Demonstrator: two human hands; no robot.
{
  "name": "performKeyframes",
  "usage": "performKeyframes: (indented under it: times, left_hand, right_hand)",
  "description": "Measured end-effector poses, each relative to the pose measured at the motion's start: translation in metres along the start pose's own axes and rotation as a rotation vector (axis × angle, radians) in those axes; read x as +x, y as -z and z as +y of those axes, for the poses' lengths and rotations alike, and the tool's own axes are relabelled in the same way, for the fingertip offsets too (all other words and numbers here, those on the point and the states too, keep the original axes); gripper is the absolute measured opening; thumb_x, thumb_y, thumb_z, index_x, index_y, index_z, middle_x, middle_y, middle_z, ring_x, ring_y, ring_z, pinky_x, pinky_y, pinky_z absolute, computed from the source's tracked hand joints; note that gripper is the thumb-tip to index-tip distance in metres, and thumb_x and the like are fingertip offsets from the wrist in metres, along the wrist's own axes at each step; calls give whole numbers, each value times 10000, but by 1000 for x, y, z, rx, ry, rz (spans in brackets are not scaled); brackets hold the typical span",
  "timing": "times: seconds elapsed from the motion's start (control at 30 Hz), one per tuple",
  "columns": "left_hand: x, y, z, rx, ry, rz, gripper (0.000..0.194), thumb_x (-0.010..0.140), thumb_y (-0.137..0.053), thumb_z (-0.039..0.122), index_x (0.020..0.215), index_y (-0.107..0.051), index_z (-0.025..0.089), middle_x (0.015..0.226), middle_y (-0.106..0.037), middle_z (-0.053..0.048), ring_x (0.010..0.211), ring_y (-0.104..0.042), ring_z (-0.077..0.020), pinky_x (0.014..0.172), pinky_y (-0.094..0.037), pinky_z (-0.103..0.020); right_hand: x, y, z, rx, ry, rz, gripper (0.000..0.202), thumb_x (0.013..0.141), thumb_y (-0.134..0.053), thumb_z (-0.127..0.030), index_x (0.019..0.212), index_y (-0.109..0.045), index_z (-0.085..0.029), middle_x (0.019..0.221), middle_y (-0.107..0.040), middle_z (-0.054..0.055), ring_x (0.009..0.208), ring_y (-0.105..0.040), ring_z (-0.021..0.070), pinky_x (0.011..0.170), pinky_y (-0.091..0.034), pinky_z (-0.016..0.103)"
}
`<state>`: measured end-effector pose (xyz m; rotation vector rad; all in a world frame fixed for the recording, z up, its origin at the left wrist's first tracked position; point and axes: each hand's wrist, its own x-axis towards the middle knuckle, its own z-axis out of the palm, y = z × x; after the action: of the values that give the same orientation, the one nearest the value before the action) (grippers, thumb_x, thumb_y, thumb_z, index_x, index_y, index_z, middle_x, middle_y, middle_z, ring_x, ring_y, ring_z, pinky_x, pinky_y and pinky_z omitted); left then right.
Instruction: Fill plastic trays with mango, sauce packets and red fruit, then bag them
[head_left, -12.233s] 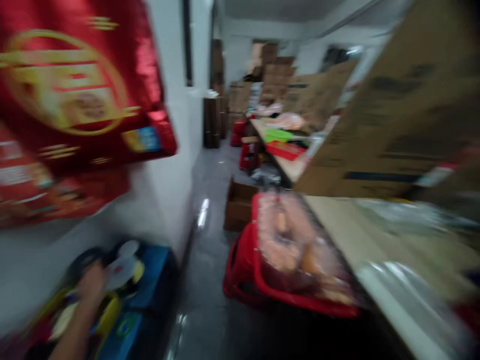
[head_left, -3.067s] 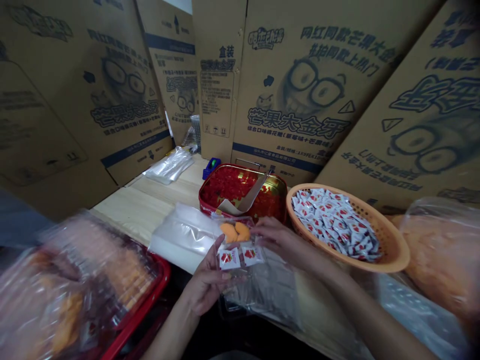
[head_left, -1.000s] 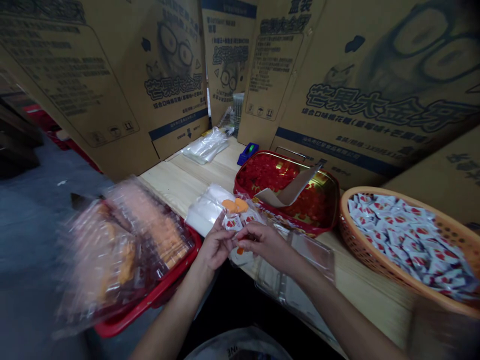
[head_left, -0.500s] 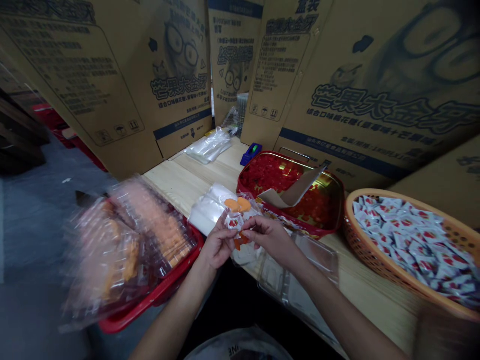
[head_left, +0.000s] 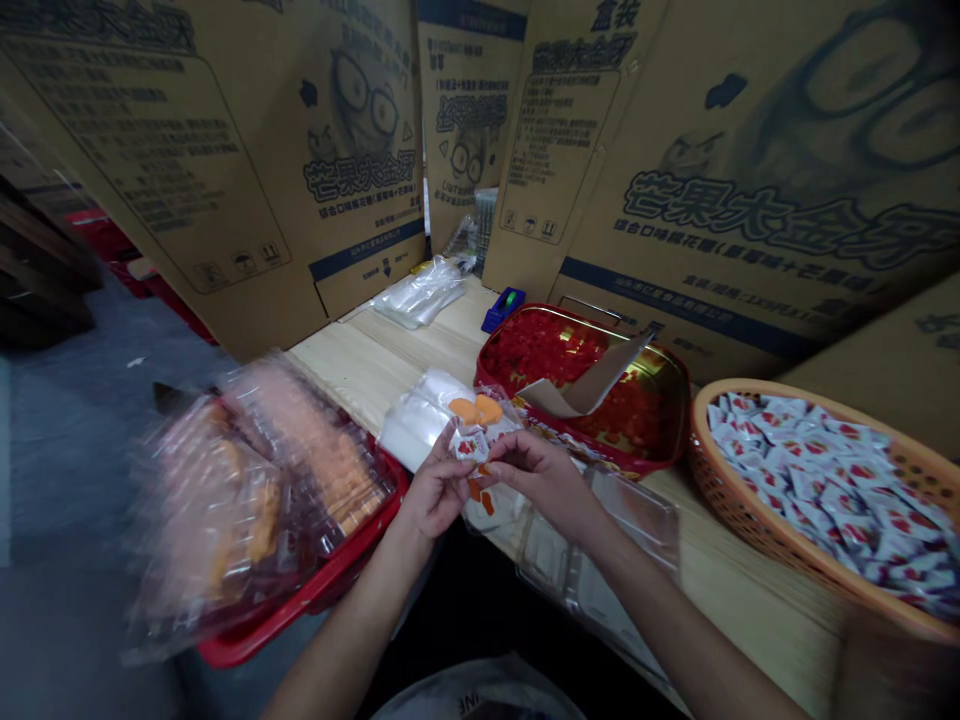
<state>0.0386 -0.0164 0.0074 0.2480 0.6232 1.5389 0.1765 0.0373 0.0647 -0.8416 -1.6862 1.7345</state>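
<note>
A small white sachet (head_left: 471, 446) with a red print sits at the fingertips of my left hand (head_left: 439, 492), which is closed on it. My right hand (head_left: 541, 478) is pinched just right of the sachet; what lies between its fingertips is too small to make out. Behind the fingers, orange candy pieces (head_left: 477, 409) show in or on clear plastic. More orange bits (head_left: 486, 500) appear just below the hands, over a clear tray. A stack of clear plastic bags (head_left: 420, 412) lies left of the sachet.
At right stands an orange basket (head_left: 701, 450) full of white sachets. A red tray (head_left: 679, 365) holds red pieces and a bent cardboard flap (head_left: 592, 385). Clear plastic boxes (head_left: 630, 520) lie by the right forearm. Packed orange goods fill a red bin (head_left: 300, 605) at left. Cardboard boxes (head_left: 360, 150) wall the back.
Both hands stay nearly in place. My right fingertips have shifted slightly, and the orange bits under them now show lower and more clearly.
</note>
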Motion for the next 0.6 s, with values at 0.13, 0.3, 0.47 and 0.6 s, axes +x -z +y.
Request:
performKeyframes:
  times: [0.13, 0.3, 0.47, 0.6]
  left_hand:
    - [-1, 1, 3, 4, -5, -32, 777, 653, -562, -48, 1298, -341, 325, 1187, -566, -33, 958, -611, -202, 843, -499, -406]
    - [-1, 1, 5, 20, -13, -12, 763, 656, -574, -42, 1291, -363, 325, 1243, -536, -37, 1009, -596, -215, 883, -479, -409]
    - [-2, 1, 5, -7, 9, -10, 770, 655, -567, -51, 1293, -361, 329, 1210, -551, -30, 1011, -593, -223, 925, -440, -470]
    - [-3, 4, 10, -11, 25, 27, 744, 677, -559, -47, 1292, -367, 327, 1179, -571, -32, 952, -619, -211, 925, -439, -471]
  right_hand:
    - [-3, 7, -4, -106, 16, 93, 184, 657, -668, -330, 712, -579, -179, 682, -572, -24, 624, -528, 108, 595, -439, 249]
    - [-3, 5, 3, -200, -59, 88, 169, 702, -601, -349, 736, -583, -185, 604, -541, -39, 435, -468, 80, 414, -361, 215]
    - [-8, 23, 2, -359, 42, 264, 193, 757, -551, -374, 807, -603, -195, 679, -566, -2, 475, -488, 106, 435, -396, 241]
    - [-9, 71, -3, -829, 254, 601, 168, 780, -489, -290, 834, -621, -202, 882, -551, 71, 799, -543, 203, 688, -451, 340]
